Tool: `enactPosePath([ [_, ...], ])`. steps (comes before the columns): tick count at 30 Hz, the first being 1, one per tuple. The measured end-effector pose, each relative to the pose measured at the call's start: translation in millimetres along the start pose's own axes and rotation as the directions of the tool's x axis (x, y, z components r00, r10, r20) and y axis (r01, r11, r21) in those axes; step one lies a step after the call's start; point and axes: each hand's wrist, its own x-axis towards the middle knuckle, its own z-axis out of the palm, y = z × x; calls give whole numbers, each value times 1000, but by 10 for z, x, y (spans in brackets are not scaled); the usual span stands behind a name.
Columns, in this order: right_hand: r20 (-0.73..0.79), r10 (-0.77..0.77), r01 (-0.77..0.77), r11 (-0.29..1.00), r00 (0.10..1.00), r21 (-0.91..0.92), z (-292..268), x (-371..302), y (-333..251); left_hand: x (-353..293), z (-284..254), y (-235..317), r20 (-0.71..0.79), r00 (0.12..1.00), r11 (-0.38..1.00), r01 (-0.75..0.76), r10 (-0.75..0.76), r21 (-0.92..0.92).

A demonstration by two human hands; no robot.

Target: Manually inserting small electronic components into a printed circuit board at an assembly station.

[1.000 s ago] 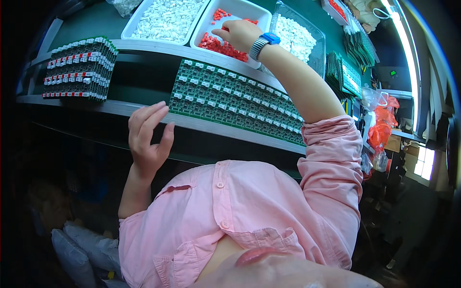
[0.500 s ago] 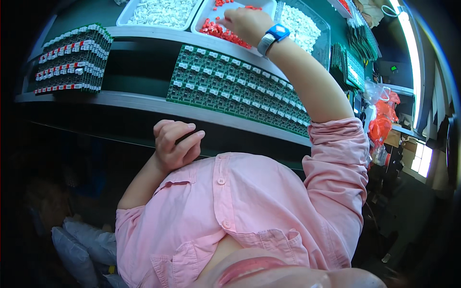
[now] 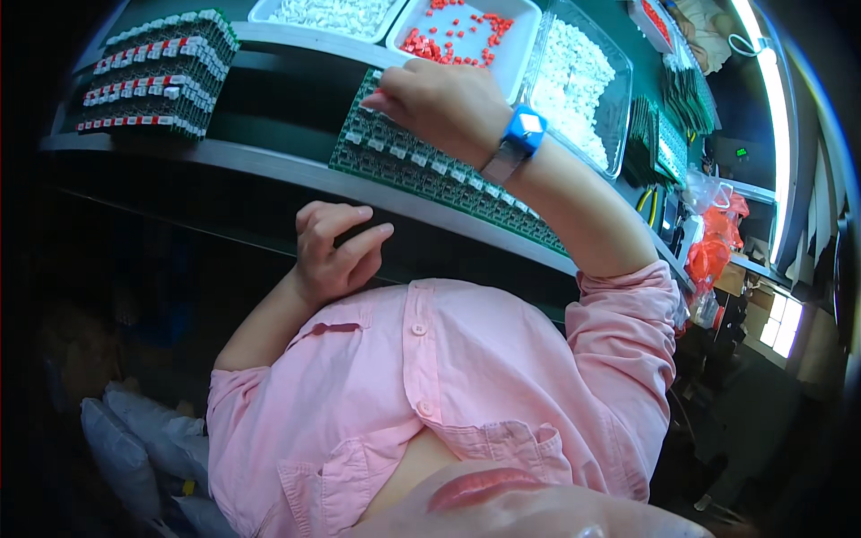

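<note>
My right hand (image 3: 444,103), with a blue watch (image 3: 523,128) on its wrist, is over the upper left part of a green circuit board panel (image 3: 430,184). Its thumb and forefinger are pinched, and a bit of red shows at the fingertips, seemingly a small red plastic part (image 3: 378,91). Rows of white connectors line the panel, which my hand and forearm partly cover. In front of the bench edge, my left hand (image 3: 336,251) hovers with half-curled, separated fingers and holds nothing.
Behind the panel stand a white tray of red parts (image 3: 533,36), a white tray of white parts (image 3: 381,36) and a clear bin of white parts (image 3: 619,134). Stacked boards (image 3: 157,76) with red and white connectors are at left. More green boards (image 3: 659,139) and yellow-handled pliers (image 3: 647,204) lie right.
My right hand has come from the tray of red parts, nearer and to the left, over the panel. The left hand keeps its half-curled pose. The whole view has shifted slightly.
</note>
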Motion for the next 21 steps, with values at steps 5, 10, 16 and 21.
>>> enactPosePath([
  [5,-155,-124,100,983,980,-155,140,-129,-114,29,44,-31,0,1000,1000,-10,10,27],
  [10,-265,-171,136,980,949,-146,63,-453,69,-22,91,45,43,999,1000,-16,16,3],
  [16,-276,-109,95,993,955,-65,-127,-1154,395,-83,173,141,116,993,998,-18,24,-59],
  [21,-247,26,-51,994,969,-96,-278,-1823,676,-71,210,150,155,988,998,-17,26,-56],
])
